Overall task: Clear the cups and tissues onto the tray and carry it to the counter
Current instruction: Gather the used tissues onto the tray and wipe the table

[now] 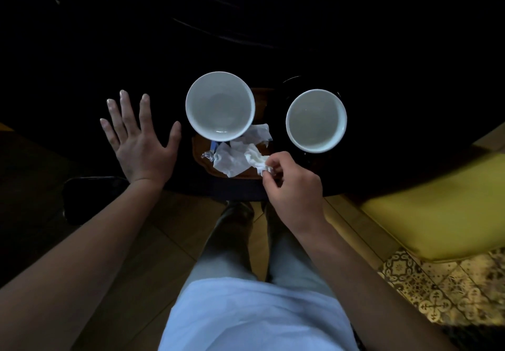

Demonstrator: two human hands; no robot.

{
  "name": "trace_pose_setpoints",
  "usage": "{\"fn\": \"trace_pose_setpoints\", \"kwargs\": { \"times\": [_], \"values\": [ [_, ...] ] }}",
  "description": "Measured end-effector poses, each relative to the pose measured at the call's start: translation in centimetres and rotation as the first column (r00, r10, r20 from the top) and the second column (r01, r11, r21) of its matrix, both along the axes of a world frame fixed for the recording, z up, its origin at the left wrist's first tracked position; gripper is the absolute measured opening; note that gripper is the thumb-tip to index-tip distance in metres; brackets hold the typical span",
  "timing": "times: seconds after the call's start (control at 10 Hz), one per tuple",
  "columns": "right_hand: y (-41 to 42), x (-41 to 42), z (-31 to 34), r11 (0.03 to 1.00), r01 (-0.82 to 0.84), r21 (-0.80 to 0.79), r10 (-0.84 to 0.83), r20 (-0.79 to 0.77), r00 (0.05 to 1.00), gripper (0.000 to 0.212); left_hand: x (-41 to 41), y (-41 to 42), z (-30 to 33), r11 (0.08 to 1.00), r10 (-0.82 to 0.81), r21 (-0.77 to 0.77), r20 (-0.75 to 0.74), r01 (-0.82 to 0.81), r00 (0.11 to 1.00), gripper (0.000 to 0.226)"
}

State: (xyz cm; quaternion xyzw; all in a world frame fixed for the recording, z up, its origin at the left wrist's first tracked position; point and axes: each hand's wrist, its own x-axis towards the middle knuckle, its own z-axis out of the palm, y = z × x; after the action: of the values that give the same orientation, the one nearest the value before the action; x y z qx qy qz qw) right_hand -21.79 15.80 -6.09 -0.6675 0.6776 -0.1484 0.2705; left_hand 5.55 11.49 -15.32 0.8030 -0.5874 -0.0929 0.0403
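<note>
A crumpled tissue [257, 159] is pinched between the thumb and the curled fingers of the right hand [289, 184], at the near right corner of the brown tray [199, 156]. More tissues [232, 159] are spread flat on the tray just left of this hand, and a small foil wrapper [207, 156] is seen at their left end. One white cup [220, 106] stands beyond the tissues, above and to the left of the right hand, on the far part of the tray. A second cup [316, 120] stands straight beyond the right hand, on a dark saucer that is hard to make out, beside the tray and apart from it. The left hand [139, 140] is held flat with its fingers spread wide, left of the first cup and close to it; nothing is gripped by it. The near edge of the dark table [82, 50] runs just under both wrists. A yellow seat [437, 211] is placed to the right of the right arm.
</note>
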Motion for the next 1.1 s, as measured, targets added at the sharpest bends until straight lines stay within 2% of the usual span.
{"fn": "trace_pose_setpoints", "kwargs": {
  "times": [0.2,0.7,0.9,1.0,1.1],
  "values": [
    [0.2,0.0,-0.6,0.999,-0.025,0.023,0.026,-0.014,1.0,0.013,0.0,0.1,-0.1,1.0,0.0,-0.004,-0.007,0.0,1.0,0.076],
    [-0.4,1.1,-2.1,0.998,-0.039,-0.053,0.038,-0.021,0.999,0.016,0.0,0.1,-0.2,1.0,0.001,-0.013,-0.02,-0.001,1.0,0.076],
    [0.0,0.7,-0.7,0.997,-0.074,-0.019,0.074,0.019,0.997,0.027,-0.1,0.2,-0.2,1.0,0.005,-0.011,-0.019,-0.005,1.0,0.076],
    [0.3,0.1,0.7,0.997,-0.066,-0.033,0.069,0.067,0.995,0.032,0.0,0.2,-0.1,1.0,0.001,-0.004,-0.024,-0.001,1.0,0.076],
    [0.4,-0.8,2.5,0.995,-0.03,-0.099,0.039,0.089,0.995,0.027,0.0,0.1,-0.2,1.0,0.001,-0.007,-0.023,-0.001,1.0,0.076]
  ]
}}
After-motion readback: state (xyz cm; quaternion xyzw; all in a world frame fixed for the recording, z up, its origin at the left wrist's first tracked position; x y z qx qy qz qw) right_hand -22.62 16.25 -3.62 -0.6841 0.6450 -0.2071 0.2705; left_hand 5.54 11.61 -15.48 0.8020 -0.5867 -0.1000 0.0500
